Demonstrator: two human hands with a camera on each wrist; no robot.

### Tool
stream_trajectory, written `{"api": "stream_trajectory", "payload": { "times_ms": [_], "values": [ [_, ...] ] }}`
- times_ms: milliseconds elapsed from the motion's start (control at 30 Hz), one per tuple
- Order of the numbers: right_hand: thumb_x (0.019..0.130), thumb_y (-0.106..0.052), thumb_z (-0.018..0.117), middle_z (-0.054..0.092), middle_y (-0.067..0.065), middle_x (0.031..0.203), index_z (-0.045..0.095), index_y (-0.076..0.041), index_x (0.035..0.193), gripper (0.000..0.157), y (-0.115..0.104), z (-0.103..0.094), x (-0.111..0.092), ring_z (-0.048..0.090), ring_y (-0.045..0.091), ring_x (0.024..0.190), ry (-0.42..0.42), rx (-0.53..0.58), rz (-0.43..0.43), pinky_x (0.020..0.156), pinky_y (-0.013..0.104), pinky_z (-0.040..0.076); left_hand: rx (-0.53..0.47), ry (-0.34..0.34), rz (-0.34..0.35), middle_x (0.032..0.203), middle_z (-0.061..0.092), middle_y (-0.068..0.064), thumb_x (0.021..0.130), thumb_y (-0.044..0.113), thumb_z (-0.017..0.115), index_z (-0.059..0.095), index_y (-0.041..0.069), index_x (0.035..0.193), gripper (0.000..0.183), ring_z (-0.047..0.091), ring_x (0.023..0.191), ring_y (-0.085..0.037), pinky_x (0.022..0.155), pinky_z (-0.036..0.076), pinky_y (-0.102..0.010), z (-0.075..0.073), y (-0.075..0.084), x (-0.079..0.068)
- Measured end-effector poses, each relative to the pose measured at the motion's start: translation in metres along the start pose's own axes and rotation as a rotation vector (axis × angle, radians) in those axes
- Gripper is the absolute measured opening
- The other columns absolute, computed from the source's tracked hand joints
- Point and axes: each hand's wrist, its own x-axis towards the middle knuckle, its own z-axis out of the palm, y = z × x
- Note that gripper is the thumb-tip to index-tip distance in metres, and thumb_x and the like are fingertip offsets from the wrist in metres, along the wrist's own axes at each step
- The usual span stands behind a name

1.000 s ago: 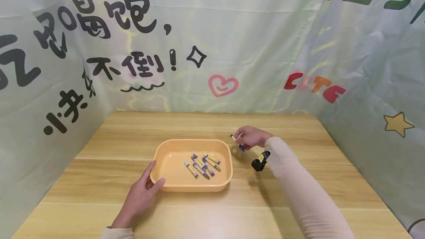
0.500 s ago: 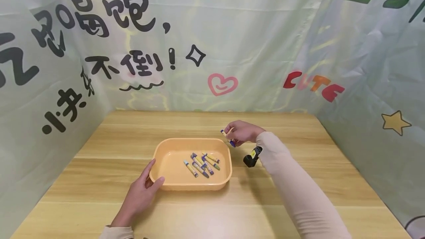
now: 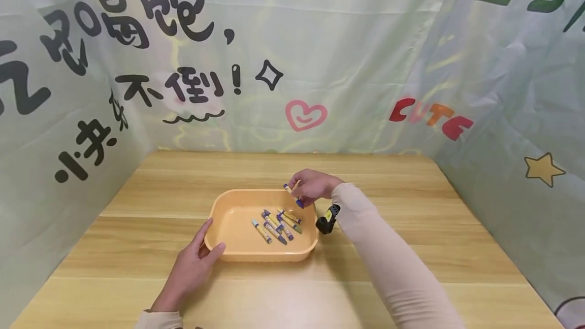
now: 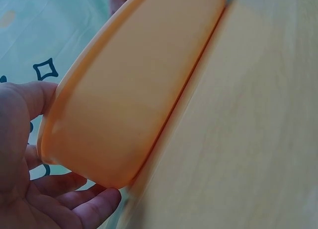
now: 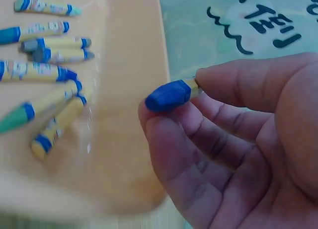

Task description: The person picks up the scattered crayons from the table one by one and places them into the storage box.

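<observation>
Between my right thumb and fingers I pinch a blue crayon (image 5: 169,96), its dark blue tip showing and its paper wrapper mostly covered. This right hand (image 3: 316,186) is over the back right corner of an orange plastic tray (image 3: 230,235). Several crayons (image 3: 262,231) with yellow and blue wrappers lie loosely together on the tray's floor, right of its middle. At the tray's left end, my left hand (image 3: 194,267) grips the rim and wall. Its thumb and fingers (image 4: 99,209) go round the corner in the left wrist view.
The tray stands on a light wooden table (image 3: 388,268). A printed cloth (image 3: 365,65) with writing and drawings encloses the table at the back and sides. A small black camera (image 3: 327,220) is strapped at my right wrist, close to the tray's right edge.
My right hand has moved left with the blue crayon, from beside the tray to above its back right corner. The left hand and tray have stayed in place.
</observation>
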Motion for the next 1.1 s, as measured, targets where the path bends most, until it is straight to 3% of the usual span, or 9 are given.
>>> {"api": "stream_trajectory", "payload": {
  "times_ms": [400,600,667,767,833,900,967,1100],
  "values": [
    [0.092,-0.003,0.06,0.061,0.009,0.084,0.058,-0.001,0.108,0.015,-0.011,0.044,0.026,0.059,0.014,0.062,-0.046,-0.098,0.01,0.057,0.025,0.053,0.048,0.0,0.001,0.141,0.045,-0.025,0.097,0.043,0.058,0.021,0.018,0.156,0.074,0.051,0.124,-0.037,0.099,0.044,-0.052,-0.002,-0.001,0.0],
    [0.092,-0.004,0.061,0.057,0.006,0.075,0.058,-0.002,0.105,0.013,-0.013,0.059,0.035,0.055,0.014,0.061,-0.069,-0.124,0.027,0.054,0.023,0.047,0.059,0.013,0.004,0.138,0.049,-0.026,0.096,0.044,0.058,0.022,0.017,0.156,0.074,0.052,0.123,-0.038,0.099,0.044,-0.053,-0.001,-0.001,0.0],
    [0.091,-0.003,0.062,0.057,0.006,0.071,0.058,-0.002,0.103,0.013,-0.014,0.063,0.037,0.055,0.014,0.059,-0.072,-0.137,0.023,0.054,0.023,0.047,0.068,0.013,-0.003,0.123,0.06,-0.027,0.096,0.044,0.058,0.022,0.018,0.156,0.074,0.061,0.108,-0.036,0.089,0.051,-0.048,-0.001,0.0,0.0],
    [0.091,-0.004,0.063,0.058,0.005,0.071,0.058,-0.003,0.102,0.012,-0.016,0.068,0.038,0.056,0.014,0.059,-0.073,-0.192,0.017,0.054,0.023,0.048,0.086,0.019,0.007,0.114,0.064,-0.024,0.097,0.043,0.058,0.023,0.018,0.156,0.073,0.063,0.099,-0.029,0.083,0.052,-0.045,-0.002,0.001,0.0],
    [0.092,-0.004,0.063,0.058,0.005,0.071,0.057,-0.004,0.101,0.011,-0.018,0.071,0.038,0.055,0.014,0.059,-0.077,-0.222,0.016,0.055,0.023,0.048,0.08,0.016,0.009,0.115,0.064,-0.023,0.097,0.043,0.058,0.023,0.018,0.156,0.073,0.063,0.1,-0.03,0.084,0.052,-0.045,-0.002,0.002,0.0],
    [0.093,-0.004,0.062,0.058,0.005,0.071,0.055,-0.005,0.099,0.01,-0.02,0.073,0.037,0.054,0.014,0.058,-0.088,-0.241,0.019,0.055,0.023,0.046,0.069,0.019,0.02,0.132,0.055,-0.025,0.097,0.041,0.058,0.023,0.017,0.156,0.073,0.058,0.116,-0.034,0.095,0.048,-0.05,-0.002,0.002,0.0],
    [0.093,-0.003,0.062,0.058,0.006,0.069,0.053,-0.005,0.097,0.01,-0.021,0.075,0.036,0.052,0.014,0.057,-0.097,-0.236,0.027,0.054,0.024,0.045,0.045,0.014,0.018,0.138,0.048,-0.025,0.097,0.04,0.059,0.022,0.016,0.156,0.073,0.053,0.123,-0.036,0.098,0.045,-0.051,-0.002,0.002,0.0],
    [0.092,-0.002,0.062,0.057,0.005,0.068,0.053,-0.005,0.094,0.01,-0.019,0.079,0.034,0.05,0.013,0.056,-0.093,-0.243,0.033,0.053,0.023,0.043,0.016,0.006,0.009,0.142,0.043,-0.025,0.096,0.039,0.06,0.022,0.016,0.156,0.074,0.049,0.125,-0.036,0.099,0.045,-0.047,0.0,0.001,0.0]
  ]
}}
